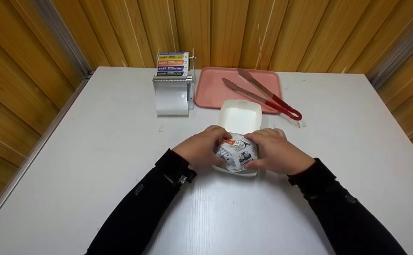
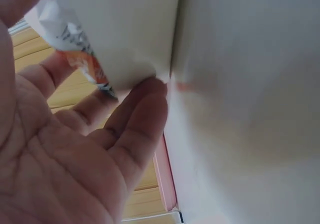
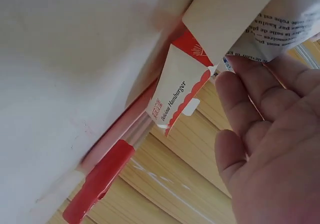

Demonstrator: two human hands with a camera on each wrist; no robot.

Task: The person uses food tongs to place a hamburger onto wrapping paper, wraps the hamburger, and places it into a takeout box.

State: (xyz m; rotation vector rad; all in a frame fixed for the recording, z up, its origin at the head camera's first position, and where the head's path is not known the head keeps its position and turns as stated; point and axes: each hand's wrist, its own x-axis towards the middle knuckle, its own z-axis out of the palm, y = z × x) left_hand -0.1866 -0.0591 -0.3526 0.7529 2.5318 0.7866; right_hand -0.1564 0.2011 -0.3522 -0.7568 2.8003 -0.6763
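Observation:
A wrapped hamburger (image 1: 240, 154), in white printed paper with an orange patch, sits in the lower half of an opened hamburger box (image 1: 240, 117). The box's lid stands folded back on the far side, pale inside. From the left, my left hand (image 1: 208, 147) holds the hamburger between thumb and fingers; in the left wrist view its fingertips lie along the box wall (image 2: 130, 29) and the wrapper (image 2: 82, 54). My right hand (image 1: 273, 150) grips the opposite side, thumb near the front. In the right wrist view, red trim and "Delicious Hamburger" show on the lid (image 3: 182, 86).
Behind the box lies a pink tray (image 1: 210, 97). Red-handled tongs (image 1: 284, 106) rest across it, their handle end reaching past its front right corner. Left of the tray stands a label dispenser (image 1: 173, 95) with coloured labels. Wood-patterned panels (image 1: 224, 32) rise behind the white table (image 1: 121, 141).

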